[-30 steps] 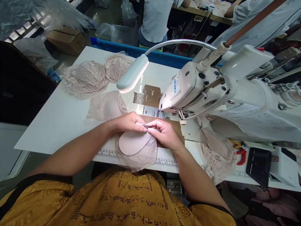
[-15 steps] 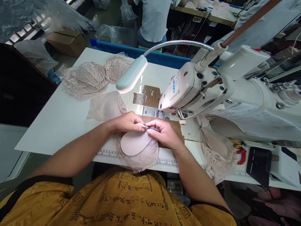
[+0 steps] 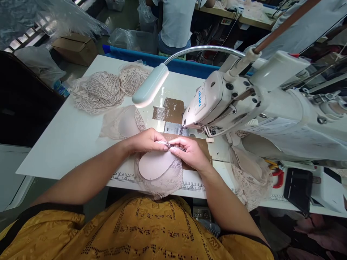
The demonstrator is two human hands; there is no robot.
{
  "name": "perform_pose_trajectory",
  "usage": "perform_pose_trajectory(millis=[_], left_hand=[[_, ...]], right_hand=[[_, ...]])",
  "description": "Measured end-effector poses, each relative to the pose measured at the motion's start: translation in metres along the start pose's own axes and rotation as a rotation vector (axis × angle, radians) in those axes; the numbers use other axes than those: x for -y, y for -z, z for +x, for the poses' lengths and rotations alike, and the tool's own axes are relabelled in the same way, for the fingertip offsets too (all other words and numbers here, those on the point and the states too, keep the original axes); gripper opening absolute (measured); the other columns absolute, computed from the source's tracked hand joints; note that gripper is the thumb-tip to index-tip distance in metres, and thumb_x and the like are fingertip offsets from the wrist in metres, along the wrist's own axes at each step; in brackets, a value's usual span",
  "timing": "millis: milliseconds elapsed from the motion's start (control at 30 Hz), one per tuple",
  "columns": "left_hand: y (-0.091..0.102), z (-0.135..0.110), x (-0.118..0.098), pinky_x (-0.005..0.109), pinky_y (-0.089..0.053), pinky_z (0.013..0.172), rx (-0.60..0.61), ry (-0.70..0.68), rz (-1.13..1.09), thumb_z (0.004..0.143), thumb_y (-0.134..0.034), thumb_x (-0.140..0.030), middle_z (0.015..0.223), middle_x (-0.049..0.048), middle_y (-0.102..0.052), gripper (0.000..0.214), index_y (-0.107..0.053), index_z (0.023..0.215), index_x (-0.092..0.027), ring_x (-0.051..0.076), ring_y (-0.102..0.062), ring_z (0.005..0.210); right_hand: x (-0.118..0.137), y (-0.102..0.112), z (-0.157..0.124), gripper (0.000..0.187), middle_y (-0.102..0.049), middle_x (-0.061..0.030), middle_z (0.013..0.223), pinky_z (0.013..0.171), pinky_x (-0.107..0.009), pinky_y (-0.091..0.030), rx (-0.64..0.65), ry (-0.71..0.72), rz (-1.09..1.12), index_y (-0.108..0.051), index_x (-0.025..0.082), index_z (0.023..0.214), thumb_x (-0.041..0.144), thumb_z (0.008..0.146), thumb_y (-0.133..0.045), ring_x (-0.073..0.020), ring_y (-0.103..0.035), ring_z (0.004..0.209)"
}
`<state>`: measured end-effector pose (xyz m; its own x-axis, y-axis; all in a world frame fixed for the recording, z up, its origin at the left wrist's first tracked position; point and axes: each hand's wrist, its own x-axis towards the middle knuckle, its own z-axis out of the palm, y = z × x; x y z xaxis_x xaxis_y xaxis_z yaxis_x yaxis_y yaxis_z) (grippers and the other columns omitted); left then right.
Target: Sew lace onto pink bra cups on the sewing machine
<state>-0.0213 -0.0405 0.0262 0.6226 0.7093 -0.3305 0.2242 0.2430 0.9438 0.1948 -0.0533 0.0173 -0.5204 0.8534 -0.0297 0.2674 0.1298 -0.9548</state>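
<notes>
A pale pink lace bra cup [image 3: 156,166] with a smooth pad lies at the table's front edge, its lower part hanging over the ruler strip. My left hand [image 3: 148,140] is closed on the cup's upper edge, thumb and fingers pinched together. My right hand [image 3: 188,150] grips a slim metal tool [image 3: 177,147], thread snips or tweezers by its look, with its tip at the edge by my left fingertips. Exactly what the tip touches is too small to make out. Just beyond my hands is the sewing machine's needle plate [image 3: 175,128].
The sewing machine head [image 3: 208,101] stands to the right, under a bent lamp [image 3: 151,85]. Lace cups [image 3: 97,92] lie at the back left, another padded lace piece [image 3: 126,122] nearer. More lace [image 3: 252,177], red-handled scissors [image 3: 278,178] and a black phone-like object [image 3: 298,187] lie right.
My right hand's tool has turned slightly at the cup's edge, its tip by my left fingers. Both hands otherwise keep their places; the whole view shifts a little.
</notes>
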Motion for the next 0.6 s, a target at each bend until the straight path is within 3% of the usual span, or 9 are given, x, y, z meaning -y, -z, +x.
perform_pose_trajectory(millis=[333, 600], left_hand=[[-0.001, 0.002, 0.001, 0.019, -0.021, 0.045, 0.017, -0.016, -0.021, 0.073, -0.076, -0.038, 0.054, -0.0048, -0.037, 0.038, -0.055, 0.055, -0.011, 0.005, -0.03, 0.051], [0.001, 0.002, 0.005, 0.022, -0.043, 0.061, 0.005, -0.023, 0.0, 0.077, -0.073, -0.038, 0.08, 0.0038, -0.065, 0.027, -0.073, 0.086, -0.012, 0.012, -0.055, 0.071]], right_hand=[[0.008, -0.009, 0.004, 0.01, -0.072, -0.0031, 0.086, 0.074, -0.032, -0.051, -0.07, 0.019, -0.067, -0.072, 0.02, 0.086, 0.026, 0.083, -0.065, -0.0175, -0.065, 0.081], [-0.009, -0.002, 0.002, 0.019, -0.071, -0.0032, 0.088, 0.073, -0.031, -0.053, -0.121, -0.075, 0.114, -0.068, 0.02, 0.091, 0.036, 0.081, -0.067, -0.0165, -0.065, 0.08]])
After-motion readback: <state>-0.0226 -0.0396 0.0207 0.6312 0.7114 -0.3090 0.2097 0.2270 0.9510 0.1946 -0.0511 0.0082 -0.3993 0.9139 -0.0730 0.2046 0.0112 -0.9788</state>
